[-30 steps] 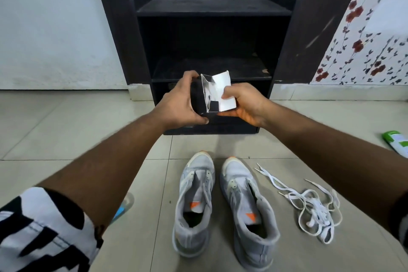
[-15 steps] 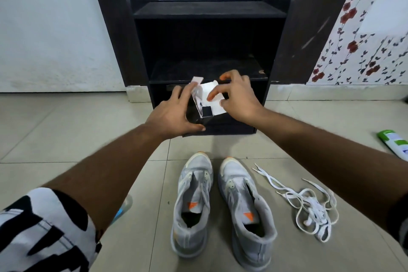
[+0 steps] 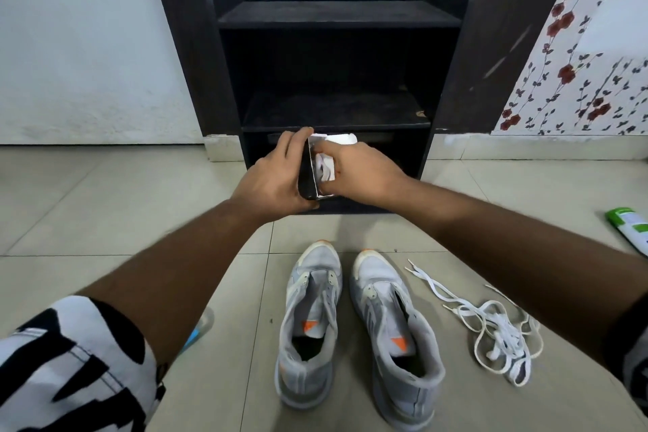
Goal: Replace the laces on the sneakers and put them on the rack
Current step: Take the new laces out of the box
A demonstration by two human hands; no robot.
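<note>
White laces (image 3: 324, 168) half-hidden in box (image 3: 308, 174), right hand (image 3: 364, 175) covering

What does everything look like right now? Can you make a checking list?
Surface: beige tiled floor.
Job's things: two grey sneakers side by side, unlaced; loose white laces to their right; black shoe rack, nothing seen on its shelves.
Clutter: green-and-white container at the right edge.
Hands: left hand grips a small black box; right hand reaches into it, fingers on something white.
Cables: nothing seen.
Surroundings: white wall, floral wallpaper.
</note>
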